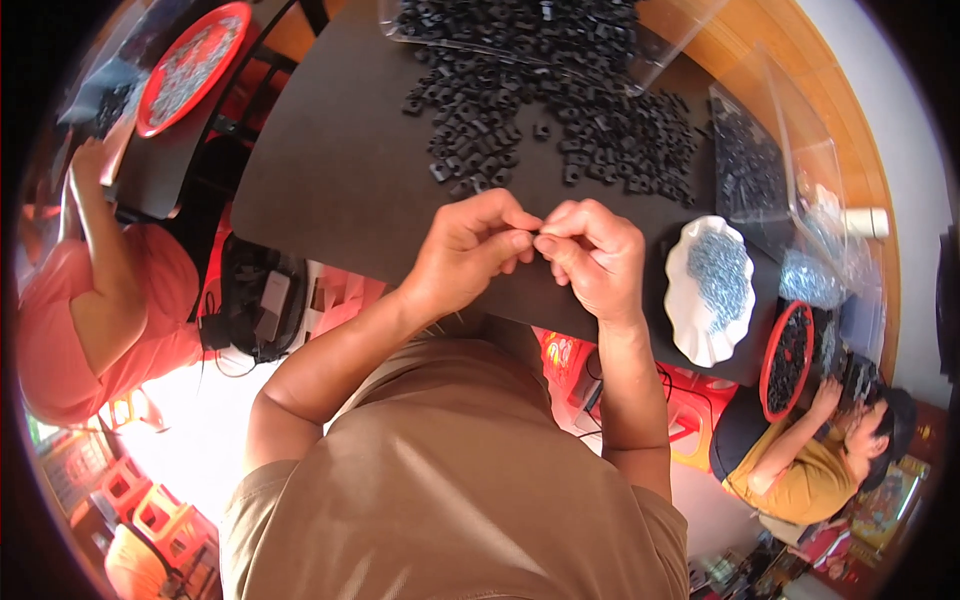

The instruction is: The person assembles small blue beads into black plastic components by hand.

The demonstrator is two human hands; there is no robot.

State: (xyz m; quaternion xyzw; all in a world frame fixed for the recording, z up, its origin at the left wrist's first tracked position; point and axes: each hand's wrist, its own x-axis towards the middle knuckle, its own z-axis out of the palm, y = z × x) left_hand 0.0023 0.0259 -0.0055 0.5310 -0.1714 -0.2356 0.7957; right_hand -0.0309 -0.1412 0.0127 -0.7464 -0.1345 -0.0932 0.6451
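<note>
My left hand [468, 243] and my right hand [598, 255] meet fingertip to fingertip over the near edge of the dark table [330, 150]. Both are closed in a pinch, thumb against forefinger. Whatever sits between the fingertips is tiny and dark, mostly hidden, and I cannot make out its kind. Just beyond my hands lies a spread of small black plastic parts [630, 135], spilling from a tipped clear bin [400, 38]. Right of my right hand stands a white scalloped dish [690, 335] with many small silvery metal pieces [718, 278] in it.
A clear box [815, 150] with dark parts stands at the right, near a bag of small pieces [810, 278]. A red tray [770, 365] of black parts is by a person in yellow [810, 480]. On the left, a person in pink [130, 310] sits near another red tray [150, 110].
</note>
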